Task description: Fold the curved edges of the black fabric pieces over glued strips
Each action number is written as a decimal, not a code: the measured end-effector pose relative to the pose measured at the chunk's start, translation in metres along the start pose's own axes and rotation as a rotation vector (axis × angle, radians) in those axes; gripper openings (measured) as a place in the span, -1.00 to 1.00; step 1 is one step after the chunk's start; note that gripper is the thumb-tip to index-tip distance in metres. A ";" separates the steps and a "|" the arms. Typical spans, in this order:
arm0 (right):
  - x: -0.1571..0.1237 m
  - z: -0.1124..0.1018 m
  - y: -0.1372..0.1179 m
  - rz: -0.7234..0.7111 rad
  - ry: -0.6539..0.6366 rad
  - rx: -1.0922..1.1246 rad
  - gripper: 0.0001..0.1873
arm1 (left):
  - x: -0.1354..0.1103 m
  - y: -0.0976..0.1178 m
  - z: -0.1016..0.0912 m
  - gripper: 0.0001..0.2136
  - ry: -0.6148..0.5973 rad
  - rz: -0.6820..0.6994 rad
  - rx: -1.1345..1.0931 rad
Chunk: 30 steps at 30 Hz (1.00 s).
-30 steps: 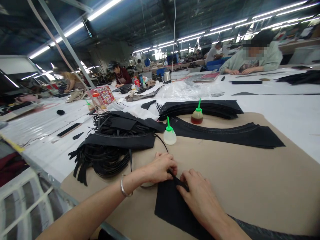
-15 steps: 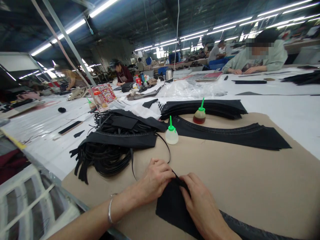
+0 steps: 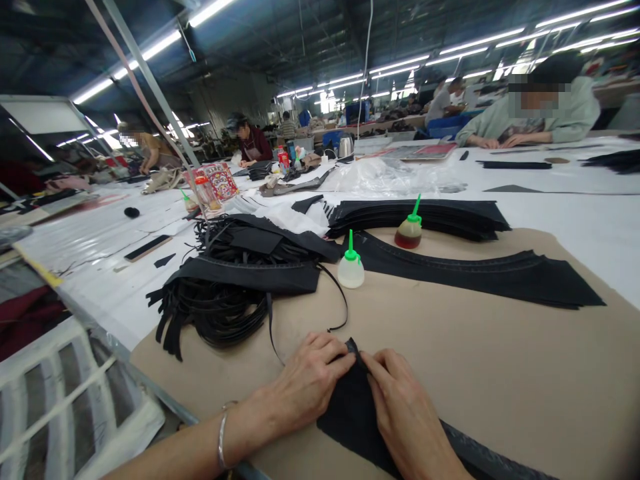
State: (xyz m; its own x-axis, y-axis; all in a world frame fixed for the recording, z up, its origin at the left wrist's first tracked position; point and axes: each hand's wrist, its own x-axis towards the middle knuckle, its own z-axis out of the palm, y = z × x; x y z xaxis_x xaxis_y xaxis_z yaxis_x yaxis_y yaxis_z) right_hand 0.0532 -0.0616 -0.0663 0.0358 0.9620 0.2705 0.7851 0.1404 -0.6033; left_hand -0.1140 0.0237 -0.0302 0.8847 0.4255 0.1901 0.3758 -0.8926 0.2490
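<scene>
My left hand (image 3: 307, 380) and my right hand (image 3: 400, 407) meet at the top corner of a black fabric piece (image 3: 350, 410) that lies on the brown paper sheet (image 3: 450, 353). The fingers of both hands are pinched together on that corner and on the end of a thin black strip (image 3: 345, 313) that curls away toward the pile. A silver bracelet sits on my left wrist. A clear glue bottle with a green nozzle (image 3: 351, 268) stands just beyond my hands.
A heap of black strips and pieces (image 3: 235, 287) lies to the left. Long curved black pieces (image 3: 480, 273) and a brown glue bottle (image 3: 409, 230) sit farther back. Other people work at the white tables behind. A white rack (image 3: 60, 400) stands lower left.
Both hands have slid slightly nearer along the fabric's top edge, still pinching it. The thin strip now curls free beyond my left hand. The view has shifted a little.
</scene>
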 end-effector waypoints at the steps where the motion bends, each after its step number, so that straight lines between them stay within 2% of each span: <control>1: 0.000 0.000 -0.001 -0.010 -0.003 -0.011 -0.64 | -0.001 0.001 0.000 -0.67 0.001 -0.002 0.010; 6: -0.002 0.001 0.003 -0.043 -0.007 -0.093 -0.57 | -0.004 0.002 -0.001 -0.64 0.002 -0.034 0.016; 11: -0.005 0.003 0.011 -0.150 -0.048 -0.271 -0.51 | -0.005 0.001 0.000 -0.65 -0.012 -0.074 -0.004; 18: -0.003 -0.005 -0.001 -0.189 -0.044 -0.517 -0.44 | -0.007 0.003 -0.001 -0.64 -0.035 -0.095 0.010; 24: -0.004 -0.008 -0.001 -0.218 -0.014 -0.559 -0.43 | -0.009 0.007 -0.006 -0.65 -0.027 -0.102 0.016; 30: -0.003 -0.011 -0.003 -0.213 -0.077 -0.562 -0.41 | -0.015 0.001 -0.007 -0.69 0.052 -0.129 0.021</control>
State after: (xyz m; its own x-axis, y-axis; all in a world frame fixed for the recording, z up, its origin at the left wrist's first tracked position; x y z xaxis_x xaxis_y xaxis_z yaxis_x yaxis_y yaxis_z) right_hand 0.0578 -0.0673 -0.0572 -0.1860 0.9436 0.2740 0.9773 0.2064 -0.0473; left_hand -0.1284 0.0174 -0.0260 0.8131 0.5440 0.2072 0.4921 -0.8325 0.2545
